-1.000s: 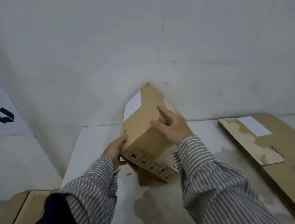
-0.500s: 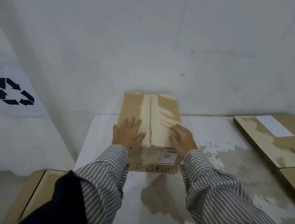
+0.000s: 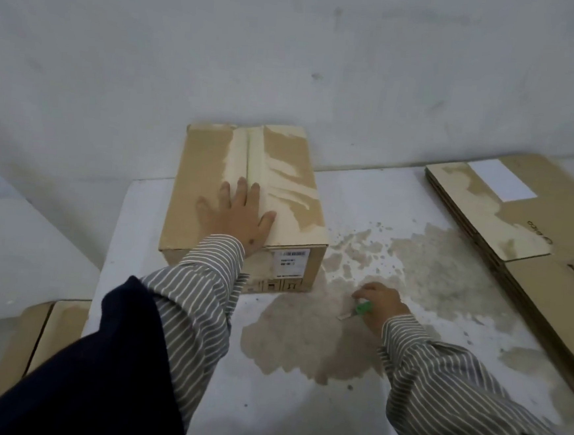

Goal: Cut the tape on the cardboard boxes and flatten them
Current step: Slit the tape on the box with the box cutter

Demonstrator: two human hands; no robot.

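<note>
Two hands: left hand [image 3: 241, 219] flat on box [image 3: 246, 193]; right hand [image 3: 380, 302] grip apparently round green cutter [image 3: 361, 307].

storeroom or recycling area: bare wall [image 3: 291, 63], flattened cardboard stacks [image 3: 524, 236], stained table [image 3: 299, 390].

right hand [image 3: 380, 302] off box [image 3: 246, 193], onto cutter [image 3: 362, 307]

Matt brown cardboard box [image 3: 208, 190] with torn paper patches, stained rough white table [image 3: 298, 407], striped cloth sleeves [image 3: 453, 402]
</note>
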